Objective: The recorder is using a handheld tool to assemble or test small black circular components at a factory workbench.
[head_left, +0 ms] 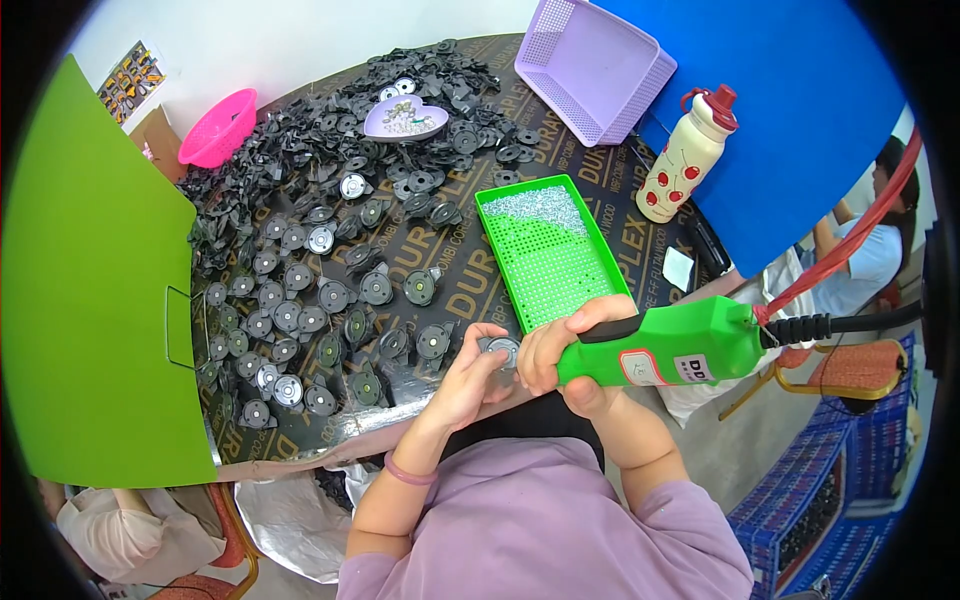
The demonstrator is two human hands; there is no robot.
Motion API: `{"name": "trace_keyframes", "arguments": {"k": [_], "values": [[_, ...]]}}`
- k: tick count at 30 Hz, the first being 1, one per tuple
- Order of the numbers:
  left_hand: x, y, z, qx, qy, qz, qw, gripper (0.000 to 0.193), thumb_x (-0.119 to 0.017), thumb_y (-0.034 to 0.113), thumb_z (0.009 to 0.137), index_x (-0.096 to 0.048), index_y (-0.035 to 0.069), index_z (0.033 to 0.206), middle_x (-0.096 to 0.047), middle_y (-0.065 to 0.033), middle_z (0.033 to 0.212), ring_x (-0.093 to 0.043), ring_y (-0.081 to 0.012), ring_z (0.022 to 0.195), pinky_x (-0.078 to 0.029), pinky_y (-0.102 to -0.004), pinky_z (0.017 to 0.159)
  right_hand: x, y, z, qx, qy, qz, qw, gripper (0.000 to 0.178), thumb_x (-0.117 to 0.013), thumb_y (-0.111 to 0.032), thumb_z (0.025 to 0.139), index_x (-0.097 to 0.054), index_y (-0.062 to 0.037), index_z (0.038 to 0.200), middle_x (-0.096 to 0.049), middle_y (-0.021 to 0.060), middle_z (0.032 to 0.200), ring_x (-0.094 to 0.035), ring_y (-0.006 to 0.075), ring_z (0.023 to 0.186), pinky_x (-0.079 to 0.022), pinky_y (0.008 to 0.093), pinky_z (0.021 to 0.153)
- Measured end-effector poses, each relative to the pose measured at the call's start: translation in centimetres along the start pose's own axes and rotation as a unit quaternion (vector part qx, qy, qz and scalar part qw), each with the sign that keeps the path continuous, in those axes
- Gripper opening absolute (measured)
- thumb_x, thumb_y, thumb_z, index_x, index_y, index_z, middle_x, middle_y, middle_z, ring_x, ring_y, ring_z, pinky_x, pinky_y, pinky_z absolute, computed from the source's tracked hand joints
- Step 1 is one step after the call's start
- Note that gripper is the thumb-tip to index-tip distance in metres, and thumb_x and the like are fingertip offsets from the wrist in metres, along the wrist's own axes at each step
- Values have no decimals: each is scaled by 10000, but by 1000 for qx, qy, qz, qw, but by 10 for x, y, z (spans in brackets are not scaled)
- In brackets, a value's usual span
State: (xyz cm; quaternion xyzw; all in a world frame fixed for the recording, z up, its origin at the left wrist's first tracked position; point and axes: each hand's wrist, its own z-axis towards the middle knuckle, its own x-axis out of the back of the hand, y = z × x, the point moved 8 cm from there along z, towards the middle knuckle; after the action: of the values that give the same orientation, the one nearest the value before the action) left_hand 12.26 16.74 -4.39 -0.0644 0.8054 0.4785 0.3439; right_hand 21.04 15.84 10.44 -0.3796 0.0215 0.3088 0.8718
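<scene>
My left hand (470, 375) grips a small round black part with a silver centre (501, 349) at the near edge of the table. My right hand (565, 345) is wrapped around a bright green electric screwdriver (665, 345), whose front end is hidden behind my fingers right at that part. A black cable and a red cord (850, 240) run off the tool's rear to the right. Just beyond my hands lies a green perforated tray (560, 270) with a heap of small silver screws (535, 205) at its far end.
Several black round parts (330, 295) lie in rows and a big pile across the table. A purple heart-shaped dish (405, 118), pink basket (218, 128), lilac basket (592, 65) and spotted bottle (688, 160) stand farther back. Green (90, 300) and blue (780, 110) partitions flank it; other people sit beyond.
</scene>
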Motion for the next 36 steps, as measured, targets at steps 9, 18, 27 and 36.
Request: {"name": "trace_keyframes", "arguments": {"k": [9, 18, 27, 36], "values": [[2, -1, 1, -23, 2, 59, 998, 203, -377, 94, 929, -309, 115, 1119, -375, 25, 583, -317, -51, 450, -267, -203, 421, 1, 7, 2, -26, -7, -10, 1000, 432, -611, -254, 849, -317, -49, 1090, -468, 71, 596, -469, 165, 481, -427, 299, 470], [3, 0, 1, -55, -2, 92, 994, 221, -361, 81, 926, -276, 93, 1130, -461, -22, 636, -362, -67, 465, -279, -202, 422, 2, 21, -10, -22, 17, -49, 998, 424, -644, -221, 826, -344, -52, 1074, -472, 69, 590, -473, 170, 480, -410, 297, 456], [5, 19, -41, -215, 107, 388, 890, 244, -462, 73, 878, -334, 35, 1082, -495, -90, 771, -509, -152, 631, -440, -296, 603, 1, -23, -5, 50, 38, 76, 995, 492, -626, -374, 817, -345, -105, 1119, -484, 54, 573, -478, 183, 437, -410, 295, 399], [184, -22, -270, 257, 261, 558, 745, 439, -578, 144, 768, -376, 11, 1134, -612, -169, 673, -623, -253, 538, -486, -366, 540, 42, -70, -15, 136, 80, -7, 987, 531, -564, -362, 861, -280, -68, 1200, -485, 53, 616, -465, 160, 425, -423, 269, 382]]}}
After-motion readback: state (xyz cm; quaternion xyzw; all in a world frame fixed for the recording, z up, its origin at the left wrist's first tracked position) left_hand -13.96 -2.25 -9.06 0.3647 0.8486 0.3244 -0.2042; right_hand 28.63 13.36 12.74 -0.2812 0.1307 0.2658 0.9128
